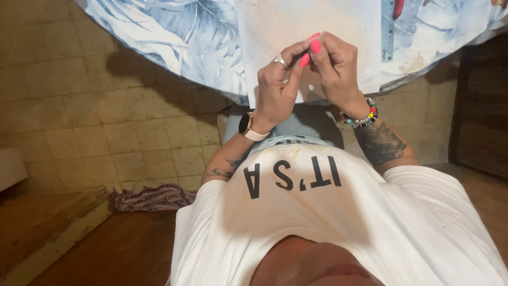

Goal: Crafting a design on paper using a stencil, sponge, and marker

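Both hands' fingertips meet over the white cloth [301, 32]; left hand [278, 85] and right hand [336, 69] grips pinched together, perhaps on thread.

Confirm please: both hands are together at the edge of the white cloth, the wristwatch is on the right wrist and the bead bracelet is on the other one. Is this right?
Not quite. In the head view the wristwatch is on the left wrist, and the bead bracelet is on the right. The rest holds: left hand and right hand meet at the edge of the white cloth.
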